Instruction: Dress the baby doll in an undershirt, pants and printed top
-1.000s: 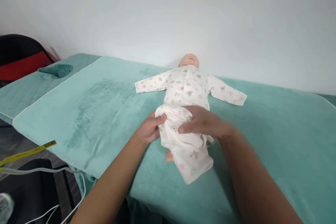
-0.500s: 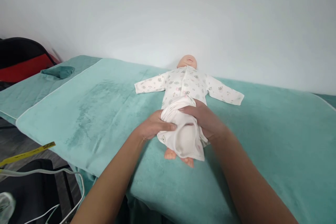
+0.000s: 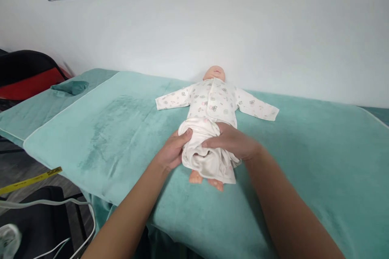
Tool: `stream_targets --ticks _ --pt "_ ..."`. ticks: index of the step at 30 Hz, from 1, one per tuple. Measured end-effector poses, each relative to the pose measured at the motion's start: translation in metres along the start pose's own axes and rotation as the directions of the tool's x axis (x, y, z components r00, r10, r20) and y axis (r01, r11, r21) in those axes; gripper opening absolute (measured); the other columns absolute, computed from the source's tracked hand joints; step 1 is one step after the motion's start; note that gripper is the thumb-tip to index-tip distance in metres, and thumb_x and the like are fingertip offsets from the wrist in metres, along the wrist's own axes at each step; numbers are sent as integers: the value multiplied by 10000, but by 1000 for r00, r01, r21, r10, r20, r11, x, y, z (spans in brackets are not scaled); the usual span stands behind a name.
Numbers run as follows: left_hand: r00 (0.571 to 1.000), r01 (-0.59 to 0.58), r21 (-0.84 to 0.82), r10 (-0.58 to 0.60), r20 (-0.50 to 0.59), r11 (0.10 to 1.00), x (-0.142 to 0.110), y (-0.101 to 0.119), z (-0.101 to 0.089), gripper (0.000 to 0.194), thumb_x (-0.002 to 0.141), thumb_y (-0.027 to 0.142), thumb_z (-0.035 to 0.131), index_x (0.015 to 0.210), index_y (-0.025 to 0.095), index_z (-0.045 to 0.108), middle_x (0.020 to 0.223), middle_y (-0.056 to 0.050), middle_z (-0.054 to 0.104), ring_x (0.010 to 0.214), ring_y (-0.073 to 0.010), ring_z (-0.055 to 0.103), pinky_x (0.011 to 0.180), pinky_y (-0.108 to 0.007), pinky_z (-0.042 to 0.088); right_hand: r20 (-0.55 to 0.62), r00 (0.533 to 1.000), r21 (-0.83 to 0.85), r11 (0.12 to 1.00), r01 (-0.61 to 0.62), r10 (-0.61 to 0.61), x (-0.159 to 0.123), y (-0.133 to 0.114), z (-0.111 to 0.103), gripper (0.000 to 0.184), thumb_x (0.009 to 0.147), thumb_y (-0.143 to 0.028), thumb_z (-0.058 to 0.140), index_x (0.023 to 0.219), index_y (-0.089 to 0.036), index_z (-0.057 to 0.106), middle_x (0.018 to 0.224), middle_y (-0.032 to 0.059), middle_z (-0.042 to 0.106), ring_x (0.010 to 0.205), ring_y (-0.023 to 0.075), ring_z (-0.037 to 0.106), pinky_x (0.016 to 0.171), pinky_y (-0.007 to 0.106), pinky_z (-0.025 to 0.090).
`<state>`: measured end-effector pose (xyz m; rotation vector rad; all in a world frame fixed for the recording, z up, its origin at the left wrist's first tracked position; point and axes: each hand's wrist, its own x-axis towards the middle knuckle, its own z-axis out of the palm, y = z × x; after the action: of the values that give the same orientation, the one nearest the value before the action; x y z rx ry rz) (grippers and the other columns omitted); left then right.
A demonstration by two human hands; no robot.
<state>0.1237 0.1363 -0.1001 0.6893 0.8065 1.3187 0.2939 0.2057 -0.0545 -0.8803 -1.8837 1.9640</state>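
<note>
A baby doll lies on its back on the green bed, head toward the wall, in a white printed long-sleeved top with its sleeves spread out. Around its hips and legs are bunched white baby pants, and the doll's bare feet stick out below them. My left hand grips the side of the pants near the waist, thumb on top. My right hand holds the cloth at the other side, thumb over the front and fingertips partly hidden in the folds.
The green bed cover spreads to both sides, with a face hole at its left end. A red and black chair stands beyond. At lower left are a black seat, a yellow strip and white cables.
My left thumb has shifted up to the waist edge of the pants. My right hand has moved slightly down, and the front cloth is more bunched. The view has shifted slightly.
</note>
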Motion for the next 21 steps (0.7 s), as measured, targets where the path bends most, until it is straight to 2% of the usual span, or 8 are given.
stream_targets --ticks 4,7,9,11,15,19,21 --pt "995 79 164 -88 46 983 -8 10 7 406 742 443 770 974 116 710 793 -79 723 717 -180 663 701 -280 510 -92 995 284 958 48 -23 5 6 0 164 687 -250 696 796 -147 630 696 6 613 624 135 563 572 234 446" --pt "992 75 317 -104 77 945 -17 15 16 365 742 396 777 988 132 724 865 -75 728 772 -184 658 711 -267 486 -103 994 310 948 70 -40 4 3 0 173 686 -245 695 803 -147 614 683 -5 588 595 118 538 548 226 426" --pt "996 64 382 -83 35 922 -24 15 23 343 736 383 780 964 133 728 850 -68 722 748 -182 646 685 -263 471 -107 993 229 971 69 -45 1 0 -1 194 690 -246 689 850 -152 631 723 -2 602 630 124 550 566 230 430" --pt "997 80 396 -81 -16 915 -33 12 29 322 747 399 764 915 128 724 737 -53 695 649 -165 614 612 -256 443 -94 995 104 993 52 -42 -2 -3 -2 223 699 -257 683 898 -162 650 766 3 622 677 137 568 594 239 440" --pt "994 107 294 -92 -64 950 -51 5 37 300 778 404 723 844 112 705 581 -22 597 502 -115 498 489 -232 354 15 999 -127 991 32 -30 -6 -5 -3 285 732 -304 696 996 -200 667 914 16 669 809 181 618 678 273 475" --pt "982 24 109 -3 -188 994 -66 -2 43 282 722 326 772 909 128 698 691 -19 627 592 -112 525 554 -219 415 131 988 -294 948 119 -84 -6 -9 -1 372 751 -408 728 1063 -218 655 1079 20 666 1013 229 613 849 315 473" --pt "966 3 66 15 -259 998 -73 -4 49 339 705 309 786 988 140 705 814 -41 677 716 -144 590 664 -238 475 148 985 -380 914 140 -89 -5 -11 -1 395 739 -461 739 1027 -206 646 1060 25 663 1011 242 607 836 321 468"
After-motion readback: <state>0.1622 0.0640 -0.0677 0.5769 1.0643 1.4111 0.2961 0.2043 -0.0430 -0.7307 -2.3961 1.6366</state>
